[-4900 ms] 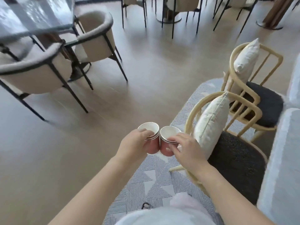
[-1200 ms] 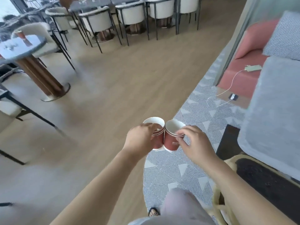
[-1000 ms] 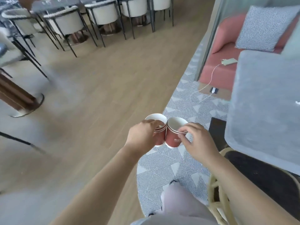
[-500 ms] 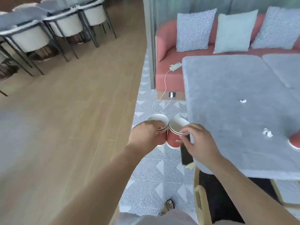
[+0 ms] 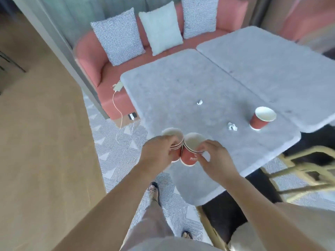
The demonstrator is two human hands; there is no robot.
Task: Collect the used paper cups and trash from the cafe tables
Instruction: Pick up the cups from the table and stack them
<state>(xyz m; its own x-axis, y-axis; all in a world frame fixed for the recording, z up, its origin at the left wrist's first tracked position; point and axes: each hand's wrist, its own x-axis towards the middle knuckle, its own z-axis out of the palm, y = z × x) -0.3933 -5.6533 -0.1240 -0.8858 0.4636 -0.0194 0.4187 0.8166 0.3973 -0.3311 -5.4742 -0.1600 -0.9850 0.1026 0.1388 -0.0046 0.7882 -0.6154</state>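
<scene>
My left hand (image 5: 157,153) grips a stack of red paper cups (image 5: 174,136) with white insides. My right hand (image 5: 215,160) grips a second red paper cup (image 5: 190,156) pressed against the stack. Both are held over the near left edge of a grey stone table (image 5: 181,91). On that table stands another red paper cup (image 5: 261,118), upright, at the right. A crumpled white paper scrap (image 5: 232,126) lies just left of it, and a smaller scrap (image 5: 199,102) lies farther back.
A second grey table (image 5: 272,60) adjoins on the right. A pink sofa (image 5: 90,57) with three cushions stands behind, with a charger cable (image 5: 117,104) trailing to the patterned rug (image 5: 116,147). A yellow-framed chair (image 5: 306,171) is at right. Wooden floor (image 5: 45,142) lies left.
My view has swung right from the wooden floor and dining chairs to the grey table; the standing cup and both scraps have come fully into view. Both hands keep holding their cups.
</scene>
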